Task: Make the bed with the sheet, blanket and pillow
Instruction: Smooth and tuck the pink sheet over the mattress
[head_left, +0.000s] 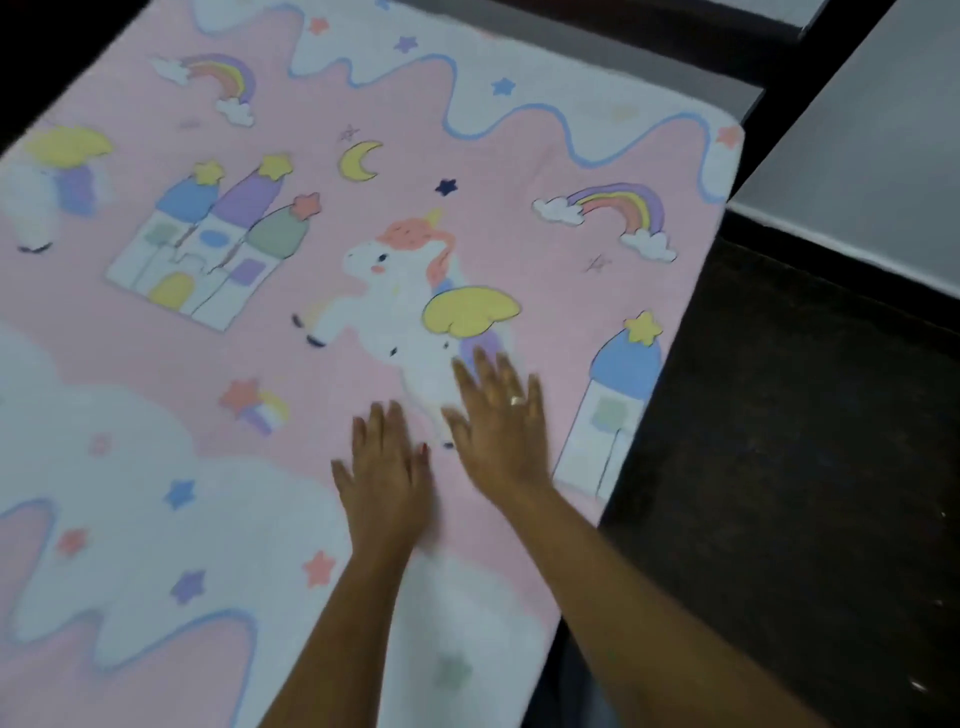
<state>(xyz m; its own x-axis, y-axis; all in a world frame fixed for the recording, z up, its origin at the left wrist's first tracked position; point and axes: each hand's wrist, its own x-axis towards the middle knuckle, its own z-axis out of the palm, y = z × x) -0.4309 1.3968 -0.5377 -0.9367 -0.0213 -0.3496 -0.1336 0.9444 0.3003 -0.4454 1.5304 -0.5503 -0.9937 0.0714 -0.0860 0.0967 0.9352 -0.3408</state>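
A pink sheet (322, 364) printed with unicorns, castles, rainbows and clouds lies spread flat over the bed and fills most of the head view. My left hand (387, 475) lies palm down on it with straight fingers, just below the middle unicorn. My right hand (501, 423), a ring on one finger, lies flat beside it, fingers spread over the unicorn's hind part. Both hands are blurred. No blanket or pillow is in view.
The bed's right edge (670, 364) runs diagonally from upper right to lower middle. Beyond it lies a dark floor (789, 441). A grey wall or panel (857, 156) stands at the upper right, with dark framing along the top.
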